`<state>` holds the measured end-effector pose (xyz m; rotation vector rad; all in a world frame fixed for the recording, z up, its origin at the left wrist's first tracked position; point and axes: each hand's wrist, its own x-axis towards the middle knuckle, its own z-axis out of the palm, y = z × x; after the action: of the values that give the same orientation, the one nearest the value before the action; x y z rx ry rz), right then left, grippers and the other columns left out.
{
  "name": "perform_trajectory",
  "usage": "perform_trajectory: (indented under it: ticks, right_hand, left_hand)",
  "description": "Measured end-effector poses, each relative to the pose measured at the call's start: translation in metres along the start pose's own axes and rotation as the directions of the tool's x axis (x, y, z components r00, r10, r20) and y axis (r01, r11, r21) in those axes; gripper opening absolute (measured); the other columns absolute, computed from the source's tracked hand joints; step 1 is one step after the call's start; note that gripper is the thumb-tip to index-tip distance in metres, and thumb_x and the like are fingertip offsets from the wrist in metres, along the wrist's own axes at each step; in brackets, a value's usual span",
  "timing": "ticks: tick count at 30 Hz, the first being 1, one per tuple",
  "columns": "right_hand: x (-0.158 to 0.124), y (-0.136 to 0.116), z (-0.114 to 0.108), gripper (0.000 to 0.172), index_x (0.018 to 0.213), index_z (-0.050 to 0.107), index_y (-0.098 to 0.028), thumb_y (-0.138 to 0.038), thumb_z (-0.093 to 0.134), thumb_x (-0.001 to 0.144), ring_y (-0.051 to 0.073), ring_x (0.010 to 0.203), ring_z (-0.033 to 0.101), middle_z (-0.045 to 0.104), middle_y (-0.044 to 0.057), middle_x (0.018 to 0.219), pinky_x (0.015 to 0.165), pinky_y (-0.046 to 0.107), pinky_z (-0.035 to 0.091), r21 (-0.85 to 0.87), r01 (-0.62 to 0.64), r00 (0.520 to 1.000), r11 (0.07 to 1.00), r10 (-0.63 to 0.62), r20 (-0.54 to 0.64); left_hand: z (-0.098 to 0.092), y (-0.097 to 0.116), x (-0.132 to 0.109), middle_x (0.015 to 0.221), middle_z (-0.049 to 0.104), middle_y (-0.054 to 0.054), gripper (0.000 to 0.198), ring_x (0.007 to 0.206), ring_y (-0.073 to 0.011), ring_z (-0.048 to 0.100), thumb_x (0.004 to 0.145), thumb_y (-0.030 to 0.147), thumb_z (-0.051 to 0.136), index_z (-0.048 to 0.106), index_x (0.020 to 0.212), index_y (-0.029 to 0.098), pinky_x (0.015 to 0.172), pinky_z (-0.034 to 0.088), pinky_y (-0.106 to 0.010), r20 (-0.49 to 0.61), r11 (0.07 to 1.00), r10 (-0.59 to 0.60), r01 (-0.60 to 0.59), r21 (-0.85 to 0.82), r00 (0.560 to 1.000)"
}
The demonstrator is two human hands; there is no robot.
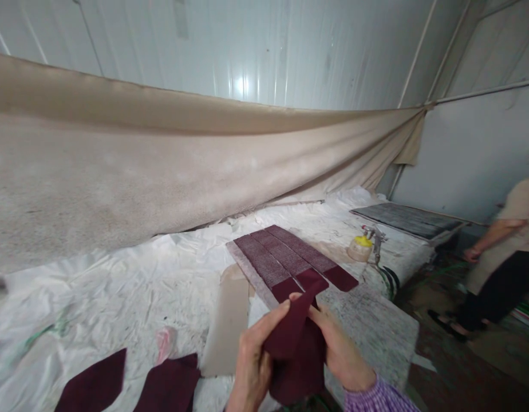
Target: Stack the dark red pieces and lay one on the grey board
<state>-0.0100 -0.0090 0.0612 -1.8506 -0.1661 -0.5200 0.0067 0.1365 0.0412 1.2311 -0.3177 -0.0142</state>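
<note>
Between my two hands is a dark maroon fabric piece (pixel 296 366), folded over at its top. My left hand (pixel 258 349) grips its left side, with the thumb up near the fold. On the other side, my right hand (pixel 337 343) pinches the cloth; some of its fingers are hidden behind it. Just beyond lie several maroon strips (pixel 285 252) side by side on a board, with a pale speckled coating over most of their length and bare dark near ends. Two more maroon pieces, a left one (pixel 95 380) and a right one (pixel 170 383), rest on the white sheet.
A spray gun with a yellow-lidded cup (pixel 361 246) stands right of the strips. Behind it is a dark flat panel (pixel 410 220). A beige cloth (pixel 161 166) hangs along the wall. A pink crumpled item (pixel 165 343) lies at left. Another person (pixel 509 240) stands at far right.
</note>
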Motion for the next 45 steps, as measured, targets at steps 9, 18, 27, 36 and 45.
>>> perform_trajectory:
  ticks: [9, 18, 27, 36, 45]
  right_hand:
    - [-0.005, -0.007, -0.007, 0.029, 0.101, 0.067, -0.018, -0.034, 0.05, 0.084, 0.023, 0.083, 0.062, 0.065, 0.008, 0.086, 0.075, 0.035, 0.05, 0.181, -0.126, 0.99, 0.975, 0.113, 0.08]
    - [-0.01, -0.004, -0.012, 0.027, 0.1, 0.067, -0.018, -0.032, 0.051, 0.085, 0.023, 0.081, 0.062, 0.065, 0.008, 0.086, 0.071, 0.034, 0.052, 0.157, -0.112, 0.99, 0.981, 0.097, 0.104]
    - [0.0, 0.001, -0.019, 0.046, 0.12, 0.051, -0.018, -0.034, 0.061, 0.078, 0.023, 0.103, 0.058, 0.063, 0.008, 0.111, 0.091, 0.038, 0.048, 0.104, -0.197, 0.98, 0.975, 0.197, 0.008]
    - [0.008, 0.015, -0.036, 0.042, 0.122, 0.051, -0.032, -0.027, 0.062, 0.082, 0.019, 0.12, 0.046, 0.052, 0.0, 0.127, 0.105, 0.038, 0.036, -0.128, 0.113, 0.989, 0.985, -0.1, 0.104]
    - [0.014, 0.017, -0.034, 0.027, 0.105, 0.056, -0.025, -0.032, 0.062, 0.08, 0.017, 0.093, 0.058, 0.06, 0.0, 0.108, 0.083, 0.031, 0.046, -0.11, -0.02, 0.998, 0.994, 0.026, 0.054]
  left_hand:
    - [0.001, -0.005, -0.002, 0.105, 0.068, -0.011, 0.042, 0.115, -0.0321, 0.053, 0.061, 0.048, 0.075, 0.074, 0.09, 0.019, 0.101, 0.04, -0.035, -0.068, 1.0, 0.006, -0.005, 0.015, 0.998]
    - [0.01, -0.005, -0.003, 0.092, 0.071, -0.01, 0.029, 0.106, -0.0289, 0.058, 0.067, 0.041, 0.072, 0.074, 0.087, 0.02, 0.104, 0.034, -0.04, 0.002, 0.987, 0.111, -0.111, 0.12, 0.994]
    - [0.028, 0.004, -0.006, 0.083, 0.072, -0.01, 0.037, 0.08, -0.0234, 0.068, 0.065, 0.031, 0.078, 0.069, 0.094, 0.011, 0.077, 0.053, -0.033, -0.082, 0.866, -0.354, 0.294, -0.403, 0.931]
    - [0.024, 0.007, 0.0, 0.083, 0.072, -0.011, 0.031, 0.085, -0.0237, 0.068, 0.068, 0.024, 0.076, 0.069, 0.095, 0.011, 0.081, 0.054, -0.033, -0.007, 0.79, -0.396, 0.337, -0.511, 0.918]
    - [0.019, 0.002, 0.002, 0.079, 0.072, -0.011, 0.026, 0.084, -0.0249, 0.068, 0.065, 0.026, 0.078, 0.071, 0.084, 0.01, 0.085, 0.052, -0.036, -0.018, 0.782, -0.435, 0.368, -0.503, 0.9]
